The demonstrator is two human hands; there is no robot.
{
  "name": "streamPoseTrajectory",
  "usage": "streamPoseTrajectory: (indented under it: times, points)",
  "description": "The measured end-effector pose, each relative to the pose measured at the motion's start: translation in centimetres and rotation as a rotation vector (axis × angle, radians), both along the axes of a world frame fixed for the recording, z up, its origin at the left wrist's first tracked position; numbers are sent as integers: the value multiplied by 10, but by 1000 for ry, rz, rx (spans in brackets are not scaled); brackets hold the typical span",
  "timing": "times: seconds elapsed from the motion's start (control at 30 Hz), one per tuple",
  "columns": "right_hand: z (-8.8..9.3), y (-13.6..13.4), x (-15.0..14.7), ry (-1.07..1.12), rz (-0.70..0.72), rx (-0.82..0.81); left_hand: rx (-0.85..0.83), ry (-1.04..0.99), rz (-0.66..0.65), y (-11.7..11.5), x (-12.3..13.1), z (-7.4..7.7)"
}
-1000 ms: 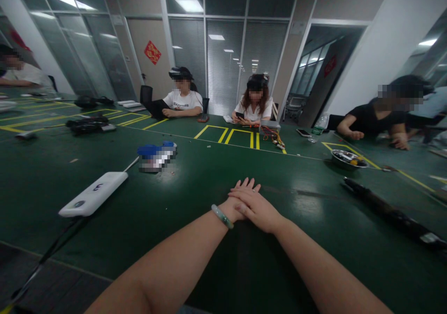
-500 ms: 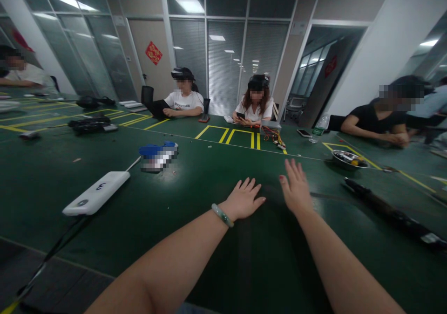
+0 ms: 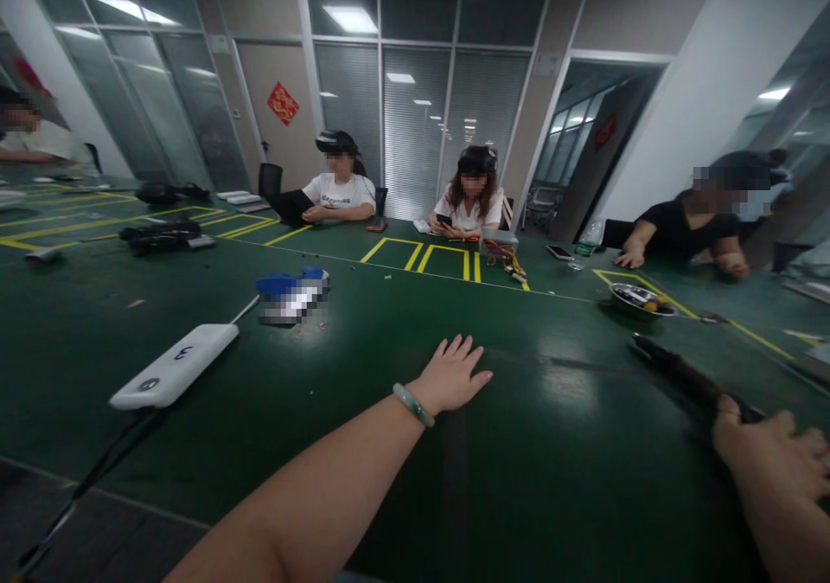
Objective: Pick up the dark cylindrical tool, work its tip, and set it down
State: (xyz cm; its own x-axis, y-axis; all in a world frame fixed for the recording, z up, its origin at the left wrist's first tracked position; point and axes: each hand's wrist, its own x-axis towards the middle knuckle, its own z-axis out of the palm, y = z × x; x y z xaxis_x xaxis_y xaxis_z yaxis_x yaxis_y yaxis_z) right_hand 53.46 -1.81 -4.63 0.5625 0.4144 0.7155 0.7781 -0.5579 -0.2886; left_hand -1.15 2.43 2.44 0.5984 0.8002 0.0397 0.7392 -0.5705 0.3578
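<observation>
Left hand (image 3: 450,375): palm down at the table's surface, all fingers stretched and fanned, pointing to 12–1 o'clock; the forearm (image 3: 324,479) comes in from 7. All clock directions run from this hand.
Bracelet (image 3: 413,404): green and white, around the left wrist.
Right hand (image 3: 771,449): out at 3–4 o'clock, thumb over the long black item, fingers parted and bent; whether they grip it, I cannot tell.
Long black item (image 3: 678,377): lying slantwise on the green table (image 3: 389,358) at 3 o'clock, its near end hidden by the right hand.
Metal bowl (image 3: 641,302): at 2–3 o'clock, just beyond the item's far tip, with small things inside.
Plastic bottle (image 3: 590,239): at 1–2, beside a phone (image 3: 560,253).
Coloured wires (image 3: 506,256): 1 o'clock.
White numbered device (image 3: 175,365): 9 o'clock, cord attached.
Blue thing (image 3: 280,285): 10 o'clock.
People: seated across the table.
</observation>
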Motion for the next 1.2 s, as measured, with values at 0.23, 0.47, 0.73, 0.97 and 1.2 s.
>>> streamPoseTrajectory:
  times: [0.23,0.47,0.73,0.97,1.2]
  points:
    - [-3,6,34,303,-56,-39,3,17,0,0,0,1]
    - [8,-3,56,327,82,-96,-1,27,2,-2,0,2]
    - [12,-6,64,331,101,-190,19,21,2,1,2,-5]
    - [38,9,-20,277,300,-508,113,3,40,1,7,-11]
    - [68,41,-225,115,583,-593,331,-54,22,-7,14,5]
